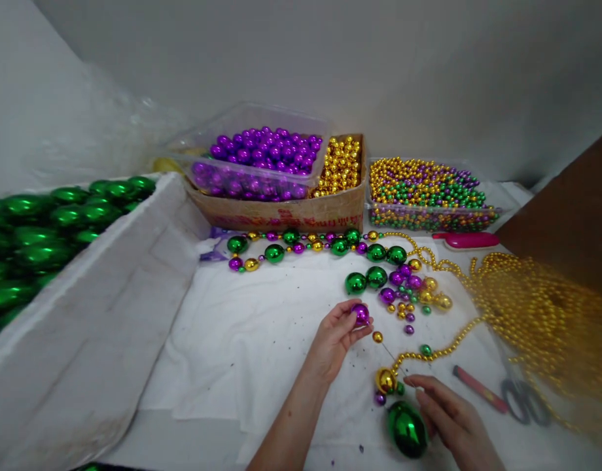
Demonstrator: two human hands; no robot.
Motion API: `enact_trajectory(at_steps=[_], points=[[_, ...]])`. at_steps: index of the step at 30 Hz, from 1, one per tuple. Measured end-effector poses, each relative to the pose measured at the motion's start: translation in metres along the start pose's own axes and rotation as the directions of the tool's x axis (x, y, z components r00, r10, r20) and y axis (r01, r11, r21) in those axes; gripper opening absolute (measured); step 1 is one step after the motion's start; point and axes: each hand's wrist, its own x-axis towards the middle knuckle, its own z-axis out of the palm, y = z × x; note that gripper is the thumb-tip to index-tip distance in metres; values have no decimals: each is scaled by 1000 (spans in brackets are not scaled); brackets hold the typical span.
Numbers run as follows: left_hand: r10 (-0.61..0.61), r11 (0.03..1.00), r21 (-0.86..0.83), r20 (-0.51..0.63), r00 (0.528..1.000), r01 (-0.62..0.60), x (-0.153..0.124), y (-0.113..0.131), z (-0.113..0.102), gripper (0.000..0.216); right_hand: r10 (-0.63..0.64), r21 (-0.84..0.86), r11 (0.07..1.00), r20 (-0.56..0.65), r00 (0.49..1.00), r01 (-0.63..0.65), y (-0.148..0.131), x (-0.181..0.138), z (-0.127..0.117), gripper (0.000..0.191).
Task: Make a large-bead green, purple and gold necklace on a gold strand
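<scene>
White cloth [222,353] spreads to my left as far as the white box [105,320]; heaped gold bead strands [527,307] edge my right. My hands are apart: the left hand [339,337] grips a purple ball [360,314], the right hand [445,412] pinches a thin thread [389,351], just beside the big green ball [407,429].

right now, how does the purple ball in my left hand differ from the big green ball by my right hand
Colour: the purple ball is bright purple, while the big green ball is deep green. Size: the purple ball looks much smaller than the big green ball. State: the purple ball is held in the fingers of the left hand; the big green ball is beside the right hand. Both are rounded and shiny.
</scene>
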Motion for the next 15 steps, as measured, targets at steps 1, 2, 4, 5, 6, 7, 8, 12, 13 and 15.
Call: enact_trajectory(at_steps=[1,2,4,5,6,7,8,12,13,15], points=[[5,1000,-2,5,1000,-5,-1,0,0,30,-11,-16,1000,-30,999,11,0,0,1,47],[9,1000,-2,10,1000,-9,-2,1,1,31,-30,-35,999,-55,998,28,0,0,1,47],[14,1000,-1,16,1000,-14,-4,2,1,31,-71,-67,996,-83,994,65,0,1,2,47],[15,1000,0,18,1000,-15,-4,3,1,31,-85,-73,994,-90,992,78,1,2,2,47],[17,1000,-1,17,1000,-17,-5,3,1,31,-90,-73,994,-90,992,83,2,2,3,46],[21,1000,1,11,1000,-21,-6,3,1,30,-86,-68,994,-85,993,80,3,2,3,46],[27,1000,5,0,1000,-27,-6,3,1,30,-75,-59,996,-75,994,70,5,3,3,47],[76,995,66,-69,995,-72,-8,1,2,28,-28,-31,999,-36,999,27,16,7,2,48],[89,993,79,-75,993,-83,-9,1,3,28,-20,-24,1000,-19,1000,19,19,9,2,48],[103,991,89,-69,992,-96,-10,2,5,28,-12,-11,1000,22,1000,12,24,12,1,49]])
